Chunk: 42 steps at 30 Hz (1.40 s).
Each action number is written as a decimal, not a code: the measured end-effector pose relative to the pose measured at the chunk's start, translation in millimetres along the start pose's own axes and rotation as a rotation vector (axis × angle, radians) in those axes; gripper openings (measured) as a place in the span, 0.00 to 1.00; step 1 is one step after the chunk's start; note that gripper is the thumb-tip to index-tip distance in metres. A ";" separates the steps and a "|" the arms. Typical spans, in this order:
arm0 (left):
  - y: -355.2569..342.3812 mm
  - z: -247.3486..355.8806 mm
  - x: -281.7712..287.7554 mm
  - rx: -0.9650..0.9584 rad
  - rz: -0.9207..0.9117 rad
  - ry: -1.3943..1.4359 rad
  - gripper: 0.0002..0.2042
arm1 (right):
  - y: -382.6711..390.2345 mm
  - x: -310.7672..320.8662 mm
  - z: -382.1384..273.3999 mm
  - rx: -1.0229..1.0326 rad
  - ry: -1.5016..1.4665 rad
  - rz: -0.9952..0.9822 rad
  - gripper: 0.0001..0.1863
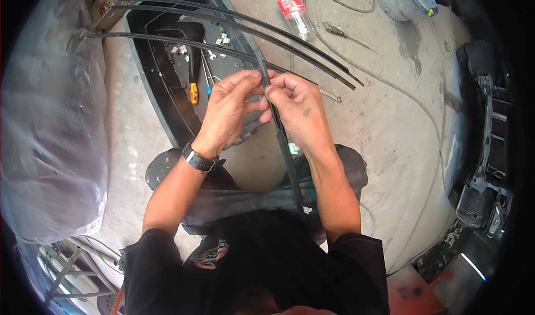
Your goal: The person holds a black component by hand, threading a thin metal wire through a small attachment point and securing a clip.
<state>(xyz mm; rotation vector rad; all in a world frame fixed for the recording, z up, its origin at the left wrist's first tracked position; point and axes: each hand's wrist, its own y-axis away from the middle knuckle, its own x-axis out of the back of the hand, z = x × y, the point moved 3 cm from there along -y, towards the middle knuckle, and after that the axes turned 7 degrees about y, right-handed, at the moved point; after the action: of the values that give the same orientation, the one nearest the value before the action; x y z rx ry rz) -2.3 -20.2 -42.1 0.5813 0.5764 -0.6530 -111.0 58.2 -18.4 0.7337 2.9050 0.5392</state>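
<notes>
A long black trim strip (pixel 287 160) runs from above my fingers down toward my lap, with a greyer upper part. My left hand (pixel 234 100) pinches this strip from the left side, thumb and index fingertips close together. On its other side my right hand (pixel 298 104) grips it with thumb and bent fingers, touching or nearly touching the left fingers. Part of the strip is hidden behind the fingertips. Beyond my hands, three more long black strips (pixel 234 25) lie across a dark plastic tray-shaped part (pixel 161 117). A combination wrench (pixel 331 95) shows beside my right hand.
The dark part holds an orange-handled tool (pixel 194 93), a blue-handled tool (pixel 209 91) and several white clips (pixel 223 40). Farther off are a clear bottle (pixel 296 18), a thin pointed tool (pixel 335 30), cables and a bucket (pixel 402 1). Plastic sheeting (pixel 56 125) stands left.
</notes>
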 end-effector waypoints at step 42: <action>-3.6 4.6 6.4 0.138 -0.062 -0.140 0.06 | -24.1 38.8 -48.3 0.221 0.439 -0.164 0.15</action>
<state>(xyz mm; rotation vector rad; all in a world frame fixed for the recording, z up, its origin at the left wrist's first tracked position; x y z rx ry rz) 0.8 -28.0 -44.2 0.6427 0.4223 -0.7897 -164.4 41.8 17.6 0.4323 3.4357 0.4074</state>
